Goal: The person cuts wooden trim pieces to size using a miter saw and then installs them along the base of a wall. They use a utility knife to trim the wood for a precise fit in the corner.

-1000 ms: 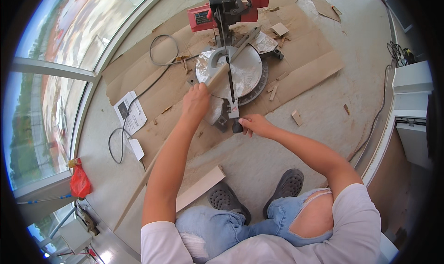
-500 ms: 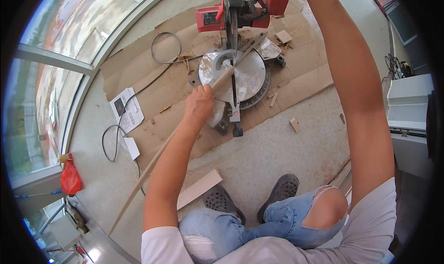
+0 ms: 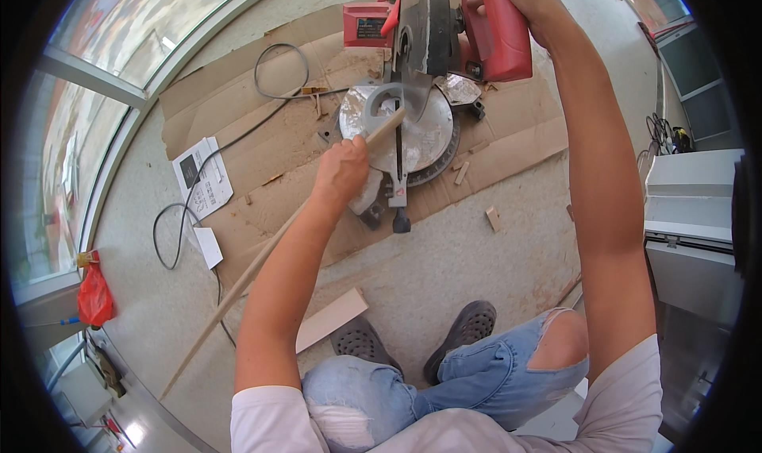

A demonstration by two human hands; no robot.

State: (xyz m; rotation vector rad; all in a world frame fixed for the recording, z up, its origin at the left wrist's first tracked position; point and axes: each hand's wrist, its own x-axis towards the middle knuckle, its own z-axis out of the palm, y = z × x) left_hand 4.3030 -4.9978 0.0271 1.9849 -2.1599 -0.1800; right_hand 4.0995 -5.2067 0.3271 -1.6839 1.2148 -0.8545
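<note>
A mitre saw [image 3: 429, 135] with a round silver table and a red handle [image 3: 502, 40] stands ahead of me. My right hand [image 3: 528, 4] is closed round that handle, its fingers partly hidden. The blade [image 3: 415, 92] hangs low under its dark guard, close to the end of a long wooden strip [image 3: 226, 298]; whether they touch I cannot tell. My left hand [image 3: 343, 169] grips the strip near the saw's fence. From there the strip slants back under my left forearm toward the floor at the lower left.
Cardboard [image 3: 294, 191] with scraps lies under the saw. A black cable [image 3: 252, 139] loops at the left, beside a printed sheet [image 3: 203, 177]. A board [image 3: 333, 319] lies by my shoe [image 3: 365, 342]. A red plastic bag [image 3: 95, 294] hangs near the window; grey cabinets [image 3: 690, 195] stand right.
My right hand has brought the saw head down and nearer, so the blade sits lower by the strip's end. My left hand keeps its grip on the strip. The view has shifted slightly.
</note>
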